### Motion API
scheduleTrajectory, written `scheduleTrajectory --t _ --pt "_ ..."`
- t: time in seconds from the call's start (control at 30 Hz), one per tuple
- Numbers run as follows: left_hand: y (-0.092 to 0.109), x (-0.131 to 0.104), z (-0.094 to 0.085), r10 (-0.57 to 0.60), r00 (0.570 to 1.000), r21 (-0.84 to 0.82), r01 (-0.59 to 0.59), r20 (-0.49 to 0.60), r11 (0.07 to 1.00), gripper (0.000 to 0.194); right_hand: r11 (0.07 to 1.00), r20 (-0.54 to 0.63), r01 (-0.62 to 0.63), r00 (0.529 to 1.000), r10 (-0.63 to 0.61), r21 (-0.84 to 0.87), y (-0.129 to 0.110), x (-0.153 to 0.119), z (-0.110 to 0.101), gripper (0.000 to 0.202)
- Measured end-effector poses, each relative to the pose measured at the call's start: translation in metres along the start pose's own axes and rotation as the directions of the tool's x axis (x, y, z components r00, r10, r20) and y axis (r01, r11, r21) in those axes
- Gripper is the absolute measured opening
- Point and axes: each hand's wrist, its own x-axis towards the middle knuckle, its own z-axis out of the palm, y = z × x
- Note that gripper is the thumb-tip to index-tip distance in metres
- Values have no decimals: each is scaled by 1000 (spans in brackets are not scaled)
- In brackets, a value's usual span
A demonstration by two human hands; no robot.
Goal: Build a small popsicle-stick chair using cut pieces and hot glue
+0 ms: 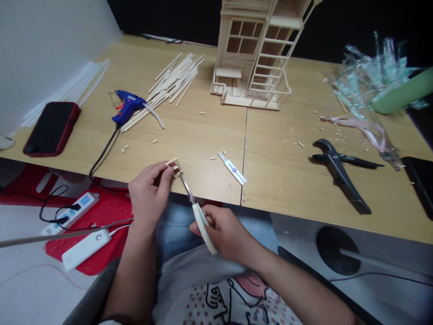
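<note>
My left hand (152, 192) pinches a small wooden stick frame (173, 165) just over the table's front edge. In my right hand (219, 225) is a pair of scissors (200, 216) with pale handles. The scissor tips touch or nearly touch the right side of the small frame; whether they are cutting into it I cannot tell. A white craft knife (232, 168) lies on the table to the right of the frame. Farther back stands a model house (243, 58) built of thin wooden sticks, with a ladder and railings.
A blue glue gun (127, 106) lies beside a pile of wooden sticks (176, 81). At left are a phone (52, 128) and white glue sticks (67, 90). To the right lie a black clamp-like tool (341, 174), a pink ribbon (365, 128) and clear plastic wrappers (358, 76).
</note>
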Motion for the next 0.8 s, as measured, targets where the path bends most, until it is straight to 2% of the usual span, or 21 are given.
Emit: scheduleTrajectory --t 0.13,0.27,0.63,0.8 --pt "3 -4 3 -86 995 -53 83 -57 995 20 999 14 -12 1000 12 50 0 1 3 33" --pt "6 -5 5 -128 988 -105 118 -92 987 18 996 39 -8 999 4 85 -2 0 4 33" --pt "4 -8 7 -107 988 -132 92 -112 987 15 999 52 7 999 -10 53 4 -1 -1 37" --pt "2 -9 6 -87 989 -157 68 -116 985 14 998 45 35 998 -33 -44 -2 -3 -7 36"
